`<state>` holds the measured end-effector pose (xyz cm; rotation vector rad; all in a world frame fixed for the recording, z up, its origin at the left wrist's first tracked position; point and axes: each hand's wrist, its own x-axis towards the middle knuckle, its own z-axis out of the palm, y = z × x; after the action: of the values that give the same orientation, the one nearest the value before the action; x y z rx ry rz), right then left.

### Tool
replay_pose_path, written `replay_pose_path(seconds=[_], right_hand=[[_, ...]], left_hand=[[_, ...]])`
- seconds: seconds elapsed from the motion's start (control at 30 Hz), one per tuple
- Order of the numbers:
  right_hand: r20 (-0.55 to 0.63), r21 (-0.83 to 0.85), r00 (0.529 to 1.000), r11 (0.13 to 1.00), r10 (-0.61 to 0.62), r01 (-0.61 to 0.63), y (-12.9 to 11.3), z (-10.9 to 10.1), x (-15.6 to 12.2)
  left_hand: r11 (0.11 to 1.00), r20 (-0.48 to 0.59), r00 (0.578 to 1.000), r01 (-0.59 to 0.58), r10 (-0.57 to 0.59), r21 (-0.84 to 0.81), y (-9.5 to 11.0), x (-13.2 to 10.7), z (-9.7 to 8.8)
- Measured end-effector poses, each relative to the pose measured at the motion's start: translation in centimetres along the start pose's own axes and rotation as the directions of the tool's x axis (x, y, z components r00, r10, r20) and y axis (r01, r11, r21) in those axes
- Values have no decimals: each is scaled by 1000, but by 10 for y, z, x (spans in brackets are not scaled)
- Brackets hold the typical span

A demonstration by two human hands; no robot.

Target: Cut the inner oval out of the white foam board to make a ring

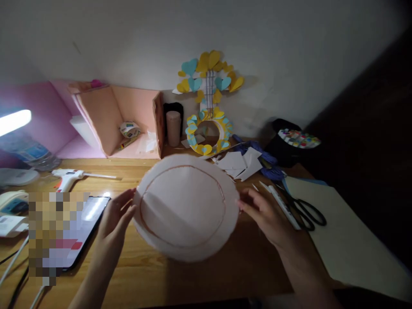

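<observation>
White disc [183, 206] held by its rim at nine and three o'clock

Head view: the left hand [117, 216] has the disc at nine o'clock, the right hand [259, 212] at three. Each grip is narrow, thumb and fingers closed on the thin edge, so the disc lies squarely between them; neither hand is nearer. It appears raised over the worktop [199, 283], its flat face, ringed by one brownish line, turned towards the wearer. Being round, it has no true long axis, though it looks widest from hand to hand.

Counting around the disc: one guitar-like paper piece [209, 92] with yellow and blue hearts stands towards twelve, and one pinkish tumbler [174, 128] is also near twelve. Towards two lie several overlapping paper scraps [236, 163], too jumbled to count, and blue yarn [272, 169]. At three come one white marker [285, 208] and one pair of black scissors [296, 204]. One phone-like device [92, 214] lies between eight and nine; one glue gun [71, 175], between nine and ten.
</observation>
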<state>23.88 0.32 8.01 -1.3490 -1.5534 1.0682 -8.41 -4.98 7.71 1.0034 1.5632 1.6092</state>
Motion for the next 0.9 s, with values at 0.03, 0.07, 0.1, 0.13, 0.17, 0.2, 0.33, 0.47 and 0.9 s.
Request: replay_pose_path(seconds=[0.03,0.07,0.1,0.13,0.17,0.2,0.33,0.47,0.9], right_hand=[[-64,-26,994,996,-86,85,-11,-5,1],[-121,-66,975,982,-185,178,-21,-10,1],[-160,-117,945,956,-285,268,-28,-14,0],[-165,-170,913,922,-374,347,-32,-17,-2],[-136,-219,887,886,-442,408,-33,-19,-5],[-84,-257,871,855,-484,450,-30,-20,-8],[132,-240,896,863,-425,445,11,-18,-19],[245,-237,926,908,-287,344,52,-18,-26],[-309,-800,934,579,-177,-156,119,-88,-29]], left_hand=[[997,-42,997,-67,66,-25,5,-3,2],[992,-80,989,-125,123,-30,10,-6,4],[985,-112,980,-168,165,-20,13,-9,4],[983,-129,975,-183,181,-3,13,-11,4],[987,-136,977,-163,163,6,11,-13,2],[995,-134,986,-100,99,-4,6,-14,0],[940,-5,943,332,-333,-84,-25,-9,-15],[877,60,875,478,-481,57,-40,-8,-19],[921,-31,931,365,-365,133,-51,-51,-17]])
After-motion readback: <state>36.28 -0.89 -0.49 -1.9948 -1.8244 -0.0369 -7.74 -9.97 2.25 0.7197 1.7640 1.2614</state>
